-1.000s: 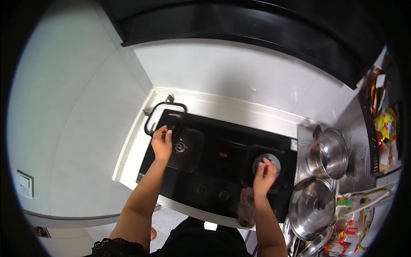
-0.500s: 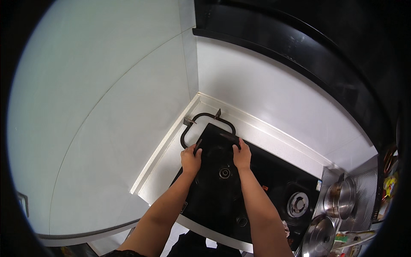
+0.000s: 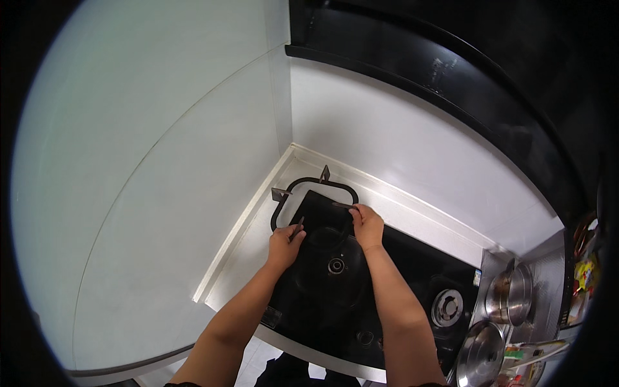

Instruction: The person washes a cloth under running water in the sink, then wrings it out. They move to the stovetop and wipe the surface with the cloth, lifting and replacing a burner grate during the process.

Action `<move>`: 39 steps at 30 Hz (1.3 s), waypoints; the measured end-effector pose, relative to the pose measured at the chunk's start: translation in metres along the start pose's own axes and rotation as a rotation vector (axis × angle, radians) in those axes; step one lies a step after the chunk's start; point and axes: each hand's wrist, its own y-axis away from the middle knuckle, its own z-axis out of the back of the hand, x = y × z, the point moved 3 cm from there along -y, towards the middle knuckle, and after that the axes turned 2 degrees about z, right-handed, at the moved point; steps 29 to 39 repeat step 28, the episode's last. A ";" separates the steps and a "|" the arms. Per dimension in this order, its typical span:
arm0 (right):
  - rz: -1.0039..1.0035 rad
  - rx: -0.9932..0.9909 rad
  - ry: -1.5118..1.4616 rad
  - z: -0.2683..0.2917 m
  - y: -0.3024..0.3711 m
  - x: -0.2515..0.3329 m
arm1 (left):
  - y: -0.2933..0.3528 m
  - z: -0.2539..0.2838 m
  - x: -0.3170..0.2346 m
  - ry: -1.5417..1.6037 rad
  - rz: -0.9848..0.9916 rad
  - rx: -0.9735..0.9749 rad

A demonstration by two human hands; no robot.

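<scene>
Both hands are closed on a black pot support, a rounded ring with upright metal prongs, over the back left corner of a black gas hob. My left hand pinches its left side by a prong. Opposite, my right hand grips the right side, also by a prong. Two more prongs stand at the ring's far side, over the pale counter. Nearer to me than the ring, the left burner shows its bare centre. Part of the ring is hard to see against the black hob.
On the hob's right is a second burner with a pale round top. A metal pot and a metal lid stand beyond it. Walls meet behind the counter, and a black range hood overhangs the back.
The pot support has come slightly nearer to me over the hob, held in both hands. My right hand has turned, with its fingers drawn in more around the ring. The view has shifted slightly.
</scene>
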 end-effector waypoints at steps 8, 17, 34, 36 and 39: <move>-0.009 -0.084 -0.225 0.172 0.025 0.041 | 0.035 0.032 -0.087 0.184 0.048 -0.382; -0.050 -0.096 -0.125 0.358 0.117 0.010 | 0.086 -0.082 -0.179 0.668 0.265 0.578; -0.264 -0.096 0.116 0.462 0.261 -0.175 | 0.189 -0.254 -0.210 0.163 0.392 0.955; -0.264 -0.096 0.116 0.462 0.261 -0.175 | 0.189 -0.254 -0.210 0.163 0.392 0.955; -0.264 -0.096 0.116 0.462 0.261 -0.175 | 0.189 -0.254 -0.210 0.163 0.392 0.955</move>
